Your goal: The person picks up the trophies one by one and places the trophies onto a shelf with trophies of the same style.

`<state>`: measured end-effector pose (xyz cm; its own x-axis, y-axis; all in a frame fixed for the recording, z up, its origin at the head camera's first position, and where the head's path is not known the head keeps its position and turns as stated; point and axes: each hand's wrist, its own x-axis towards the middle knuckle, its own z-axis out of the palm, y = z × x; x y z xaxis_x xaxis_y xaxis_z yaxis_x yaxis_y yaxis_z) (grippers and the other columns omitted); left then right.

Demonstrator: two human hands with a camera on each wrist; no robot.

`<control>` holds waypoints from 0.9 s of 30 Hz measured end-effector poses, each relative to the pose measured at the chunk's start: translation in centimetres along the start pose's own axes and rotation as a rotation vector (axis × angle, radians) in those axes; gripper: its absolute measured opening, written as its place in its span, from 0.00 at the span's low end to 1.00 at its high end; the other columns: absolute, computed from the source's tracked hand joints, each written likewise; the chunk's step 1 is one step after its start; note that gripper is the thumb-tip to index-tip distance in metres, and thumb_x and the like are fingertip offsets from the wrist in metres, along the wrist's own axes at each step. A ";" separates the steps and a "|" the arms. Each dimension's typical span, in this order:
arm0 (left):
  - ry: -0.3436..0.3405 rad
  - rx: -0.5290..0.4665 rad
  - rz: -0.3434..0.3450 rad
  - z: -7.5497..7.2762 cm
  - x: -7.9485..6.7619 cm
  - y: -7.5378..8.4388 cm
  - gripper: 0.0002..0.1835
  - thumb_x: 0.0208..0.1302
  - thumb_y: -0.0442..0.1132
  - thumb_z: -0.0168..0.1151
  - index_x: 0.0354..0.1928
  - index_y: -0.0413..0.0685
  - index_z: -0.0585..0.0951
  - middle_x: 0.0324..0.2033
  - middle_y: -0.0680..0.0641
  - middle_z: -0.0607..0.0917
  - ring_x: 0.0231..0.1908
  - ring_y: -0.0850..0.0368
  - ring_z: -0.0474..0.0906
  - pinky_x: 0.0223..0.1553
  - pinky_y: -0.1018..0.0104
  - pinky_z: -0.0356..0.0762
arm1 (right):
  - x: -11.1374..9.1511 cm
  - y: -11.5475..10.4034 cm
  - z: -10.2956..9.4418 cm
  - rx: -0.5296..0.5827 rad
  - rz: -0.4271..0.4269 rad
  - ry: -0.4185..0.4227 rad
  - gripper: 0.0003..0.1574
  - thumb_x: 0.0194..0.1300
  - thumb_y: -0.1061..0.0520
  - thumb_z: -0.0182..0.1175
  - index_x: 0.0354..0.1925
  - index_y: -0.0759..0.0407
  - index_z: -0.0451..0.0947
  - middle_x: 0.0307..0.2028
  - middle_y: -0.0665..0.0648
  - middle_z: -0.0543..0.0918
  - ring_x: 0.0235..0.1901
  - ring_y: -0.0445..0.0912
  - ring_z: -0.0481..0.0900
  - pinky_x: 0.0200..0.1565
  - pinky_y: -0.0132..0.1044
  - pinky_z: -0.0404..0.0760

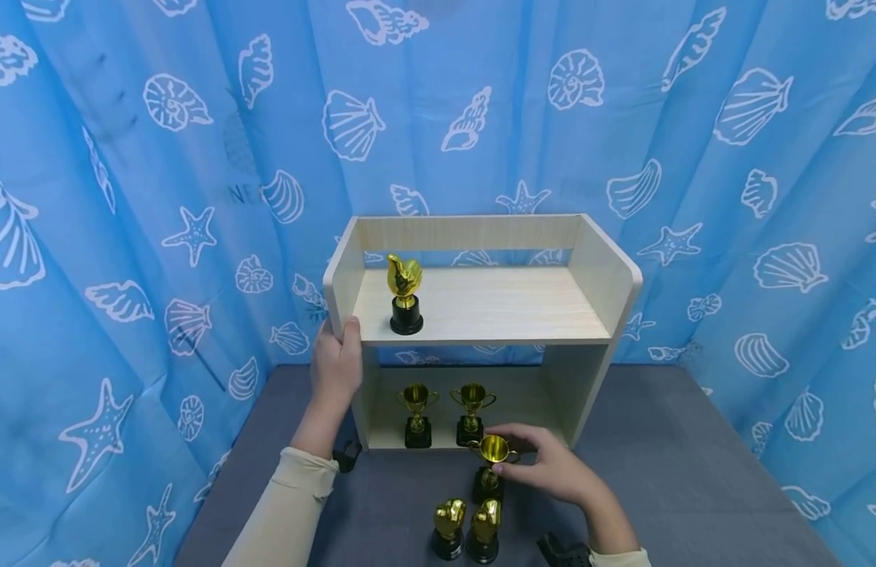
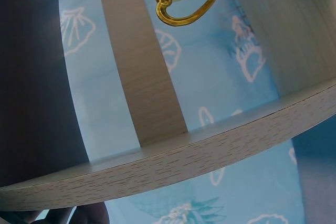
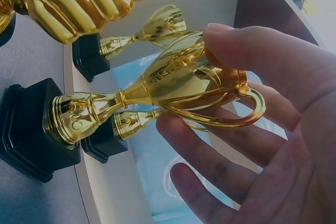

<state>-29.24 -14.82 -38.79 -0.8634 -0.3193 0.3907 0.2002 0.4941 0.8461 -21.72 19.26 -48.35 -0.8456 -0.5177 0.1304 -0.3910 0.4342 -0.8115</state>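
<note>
My right hand (image 1: 551, 465) holds a gold two-handled trophy cup (image 1: 493, 450) by its bowl, in front of the shelf. In the right wrist view, the thumb lies on one side of the bowl and the fingers (image 3: 210, 166) on the other; the cup's black square base (image 3: 37, 129) points away from the palm. At the shelf's left side panel, my left hand (image 1: 336, 368) grips the edge of the pale wooden two-tier shelf (image 1: 480, 303). The left wrist view shows only dark fingertips (image 2: 89, 214) below that panel; the rest is hidden.
Two similar trophy cups (image 1: 416, 402) stand on the lower tier. A gold thumb-shaped trophy (image 1: 406, 287) is on the upper tier, at the left. Two gold fist-like trophies (image 1: 449, 520) stand on the grey table (image 1: 665, 465) near the front. Behind hangs a blue shell-patterned curtain (image 1: 438, 102).
</note>
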 end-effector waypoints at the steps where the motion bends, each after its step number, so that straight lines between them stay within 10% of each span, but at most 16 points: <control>1: 0.001 -0.001 0.002 0.0 0.0 0.0 0.33 0.71 0.65 0.41 0.66 0.51 0.69 0.60 0.43 0.78 0.55 0.45 0.77 0.57 0.40 0.73 | 0.0 0.0 -0.1 -0.002 -0.003 0.001 0.29 0.64 0.45 0.65 0.62 0.38 0.73 0.62 0.51 0.78 0.59 0.51 0.77 0.56 0.44 0.78; 27: 0.030 0.008 0.023 0.2 0.0 0.1 0.29 0.72 0.62 0.42 0.64 0.51 0.71 0.58 0.43 0.79 0.55 0.45 0.77 0.55 0.41 0.73 | -0.8 0.4 -0.9 -0.037 0.060 0.244 0.29 0.60 0.42 0.68 0.60 0.38 0.75 0.56 0.47 0.82 0.54 0.48 0.81 0.53 0.44 0.79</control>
<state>-29.29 -14.66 -38.81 -0.8445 -0.3317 0.4205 0.2160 0.5075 0.8341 -21.56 20.52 -48.22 -0.9286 -0.2991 0.2199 -0.3468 0.4879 -0.8010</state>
